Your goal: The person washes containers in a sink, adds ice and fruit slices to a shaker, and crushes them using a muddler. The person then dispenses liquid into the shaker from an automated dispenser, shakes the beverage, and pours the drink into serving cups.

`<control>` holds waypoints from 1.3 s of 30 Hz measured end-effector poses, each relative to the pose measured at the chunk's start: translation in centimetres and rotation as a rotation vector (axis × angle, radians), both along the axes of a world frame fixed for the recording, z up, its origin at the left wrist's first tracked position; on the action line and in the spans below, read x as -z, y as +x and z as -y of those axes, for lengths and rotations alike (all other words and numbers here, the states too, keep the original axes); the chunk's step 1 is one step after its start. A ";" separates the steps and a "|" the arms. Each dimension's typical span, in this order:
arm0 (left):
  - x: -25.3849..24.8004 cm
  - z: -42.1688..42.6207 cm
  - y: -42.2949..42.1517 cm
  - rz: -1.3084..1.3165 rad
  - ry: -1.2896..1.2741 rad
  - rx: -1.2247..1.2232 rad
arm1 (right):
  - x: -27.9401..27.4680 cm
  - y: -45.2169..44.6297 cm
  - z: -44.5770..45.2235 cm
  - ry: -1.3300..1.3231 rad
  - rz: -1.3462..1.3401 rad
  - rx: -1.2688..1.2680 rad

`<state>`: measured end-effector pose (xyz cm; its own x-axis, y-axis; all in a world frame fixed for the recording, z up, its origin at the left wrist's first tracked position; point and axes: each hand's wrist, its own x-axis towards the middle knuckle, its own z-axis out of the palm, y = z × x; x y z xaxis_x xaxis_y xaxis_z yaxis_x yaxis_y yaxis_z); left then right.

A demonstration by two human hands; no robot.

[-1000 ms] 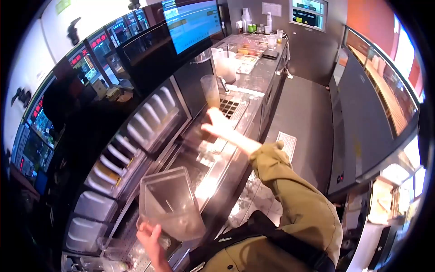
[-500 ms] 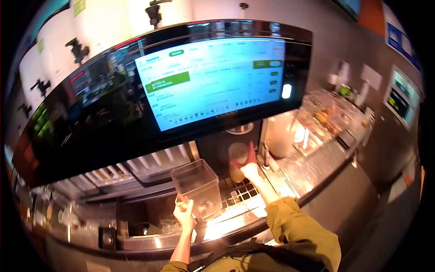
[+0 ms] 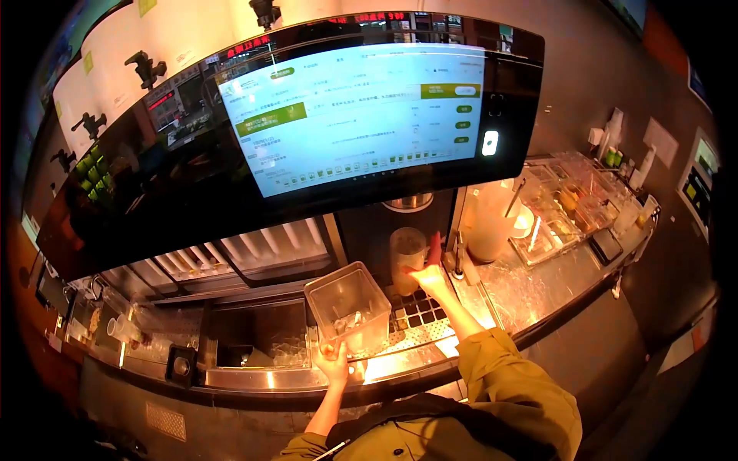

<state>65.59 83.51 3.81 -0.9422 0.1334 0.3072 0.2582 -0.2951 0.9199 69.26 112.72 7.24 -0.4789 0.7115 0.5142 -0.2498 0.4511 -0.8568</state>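
Observation:
In the head view, my left hand (image 3: 334,363) grips the near corner of a clear square plastic container (image 3: 311,296). A few pale pieces, perhaps ice, show inside it. My right hand (image 3: 432,280) is at the near right side of a tall translucent cup (image 3: 407,246), its thumb across the cup and a reddish-looking finger pointing up beside it. The far fingers are partly hidden. The cup stands upright over a drain grid (image 3: 424,309), below a round metal outlet (image 3: 409,203), and its lower part looks yellowish.
A large screen (image 3: 361,123) spans the space above the counter. At left is a sink well (image 3: 257,326) holding clear pieces. A white pitcher (image 3: 488,230) and lidded ingredient trays (image 3: 565,200) stand at right. White dispensers with black taps (image 3: 146,69) line the back.
The view has shifted slightly. The square container has turned so that its inside and the pale pieces show more. My right hand stays by the cup, its thumb reaching less far across.

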 end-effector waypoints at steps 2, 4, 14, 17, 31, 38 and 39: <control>-0.7 0.6 -0.1 -0.004 -0.106 0.033 | 0.4 -1.3 -0.3 -0.006 -0.063 0.010; -1.5 1.1 0.1 -0.015 -0.239 0.022 | 1.6 -2.0 -0.6 0.033 -0.088 0.084; -8.0 2.5 0.0 0.013 -0.348 0.276 | 2.2 -2.9 -0.8 0.041 -0.005 0.127; -8.3 2.4 0.0 0.206 -0.256 0.415 | 2.3 -3.2 -0.7 0.037 0.020 0.150; -6.8 0.2 -1.0 0.076 -0.254 0.460 | 1.6 -2.9 -1.3 0.032 -0.034 0.159; -6.8 0.1 -1.1 0.027 -0.275 0.462 | 2.1 -3.0 -2.1 0.053 0.012 0.187; -7.4 -0.1 -0.9 0.028 -0.268 0.463 | 2.0 -2.9 -2.1 0.030 0.015 0.175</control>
